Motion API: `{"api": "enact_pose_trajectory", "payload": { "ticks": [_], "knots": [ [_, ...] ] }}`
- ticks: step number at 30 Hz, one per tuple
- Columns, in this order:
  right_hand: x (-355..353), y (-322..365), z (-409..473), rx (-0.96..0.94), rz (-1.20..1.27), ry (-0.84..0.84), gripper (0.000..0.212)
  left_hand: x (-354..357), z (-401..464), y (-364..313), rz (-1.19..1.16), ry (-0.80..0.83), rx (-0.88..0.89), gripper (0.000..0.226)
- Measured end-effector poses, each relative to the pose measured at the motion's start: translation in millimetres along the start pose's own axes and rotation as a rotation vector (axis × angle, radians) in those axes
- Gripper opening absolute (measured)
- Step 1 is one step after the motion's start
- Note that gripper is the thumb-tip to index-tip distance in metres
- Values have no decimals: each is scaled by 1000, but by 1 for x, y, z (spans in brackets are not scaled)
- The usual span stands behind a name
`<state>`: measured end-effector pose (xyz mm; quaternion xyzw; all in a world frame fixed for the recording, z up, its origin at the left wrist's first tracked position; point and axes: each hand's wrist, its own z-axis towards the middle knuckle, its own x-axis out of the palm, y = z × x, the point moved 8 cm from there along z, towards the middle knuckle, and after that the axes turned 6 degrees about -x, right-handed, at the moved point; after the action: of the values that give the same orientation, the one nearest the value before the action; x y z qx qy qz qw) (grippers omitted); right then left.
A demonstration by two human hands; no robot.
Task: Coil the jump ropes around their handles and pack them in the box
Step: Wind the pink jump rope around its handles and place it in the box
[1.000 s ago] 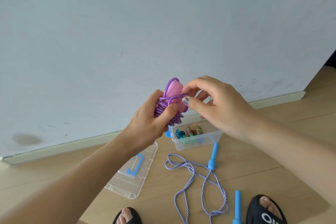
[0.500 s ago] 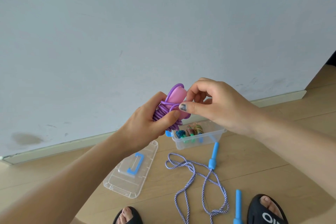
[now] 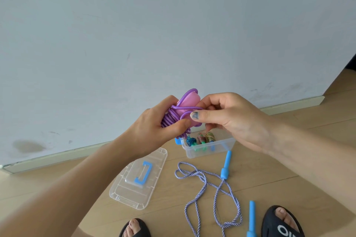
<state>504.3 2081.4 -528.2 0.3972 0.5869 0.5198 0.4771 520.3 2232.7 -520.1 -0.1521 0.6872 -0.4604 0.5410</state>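
I hold a purple jump rope (image 3: 174, 116) coiled round its pink handles (image 3: 189, 101) in front of me, above the box. My left hand (image 3: 154, 129) grips the coil from the left, thumb across its front. My right hand (image 3: 229, 117) pinches the loose purple end at the pink handle between thumb and fingers. Below, the clear plastic box (image 3: 228, 145) on the floor holds several coiled ropes (image 3: 201, 137). A blue-and-white twisted rope (image 3: 207, 188) with blue handles (image 3: 226, 164) lies uncoiled on the floor.
The box's clear lid (image 3: 140, 179) with a blue handle lies on the wooden floor, left of the box. My two feet in black sandals (image 3: 282, 222) are at the bottom edge. A pale wall with a skirting board stands close behind the box.
Both hands have shifted slightly down and left with the purple coil. My right thumb has slid along the loose loop on the pink handle, drawing it tighter.
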Motion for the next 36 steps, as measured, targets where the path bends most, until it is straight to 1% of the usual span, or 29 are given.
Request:
{"api": "enact_pose_trajectory", "payload": {
  "ticks": [1,2,4,6,8,11,13,16,19,23,26,28,30,33,36],
  "knots": [
    [-2,0,1,-7,-19,-35,23,0,1,-1,5,-3,2,36],
    [-4,3,1,-43,-61,-79,18,1,1,-2,-2,-10,-4,33],
    [-8,16,-2,-191,-221,-180,11,4,3,0,-79,-25,-46,24],
    [-6,35,-9,-383,-465,-267,14,9,5,3,-181,-23,-103,24],
    [0,44,-13,-510,-634,-276,12,9,6,7,-226,-29,-140,27],
    [1,44,-9,-511,-630,-216,3,1,5,11,-196,-67,-144,28],
    [3,43,-9,-475,-603,-171,8,-3,4,12,-161,-72,-129,26],
    [3,37,-8,-318,-450,-129,13,-2,2,10,-146,-67,-111,27],
    [2,36,-6,-217,-322,-101,17,-1,2,8,-114,-64,-85,29],
    [4,29,-7,-42,-157,-56,20,0,0,3,49,-55,-8,39],
    [5,23,-11,78,102,-74,17,0,2,-3,48,-27,65,43],
    [3,20,-12,127,281,-105,20,-1,3,-8,54,-30,117,39],
    [2,14,-13,171,395,-150,27,0,2,-12,83,-50,157,34],
    [-2,7,-14,198,506,-231,35,4,3,-11,127,-84,179,33],
    [-7,5,-13,153,583,-299,38,8,4,-12,43,-112,186,34]
  ]
}}
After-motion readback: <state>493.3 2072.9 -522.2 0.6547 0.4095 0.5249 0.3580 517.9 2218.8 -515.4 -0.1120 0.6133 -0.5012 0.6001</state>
